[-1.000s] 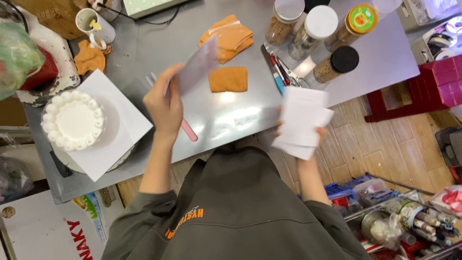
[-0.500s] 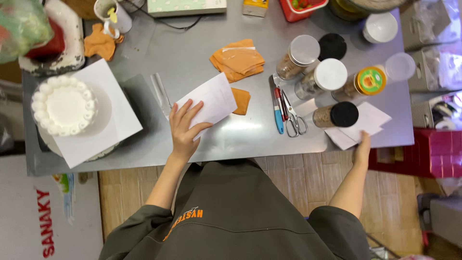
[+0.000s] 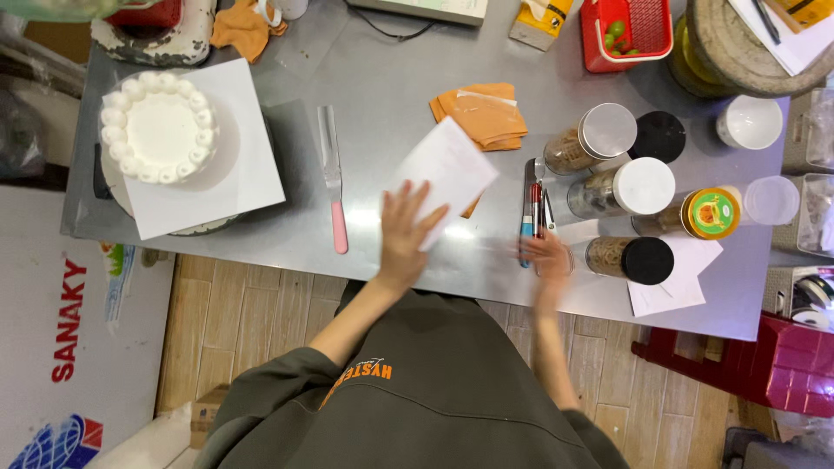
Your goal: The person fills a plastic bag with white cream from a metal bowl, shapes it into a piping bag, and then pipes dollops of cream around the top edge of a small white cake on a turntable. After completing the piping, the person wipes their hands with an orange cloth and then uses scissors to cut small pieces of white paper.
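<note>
The left hand (image 3: 407,233) lies flat, fingers spread, on the near corner of a white sheet (image 3: 443,178), apparently pinning it to the steel table (image 3: 382,104); it presses rather than grips. The sheet is a plain, tilted rectangle, running from the hand toward 1 o'clock, its far corner over the orange cloths (image 3: 482,115).

The right hand (image 3: 547,256), at 3 o'clock of the left, is blurred at the handles of the scissors (image 3: 532,213); I cannot tell whether its fingers are closed on them or only touching. The scissors lie with blades pointing to 12 o'clock, handles nearest the person, so within easy reach.

At 3 o'clock of the scissors stand lidded jars (image 3: 621,187), one on loose papers (image 3: 673,282). At 9 o'clock of the sheet lies a pink-handled spatula (image 3: 333,187), and farther, at 10 o'clock, a white cake (image 3: 158,126) sits on a white board.
</note>
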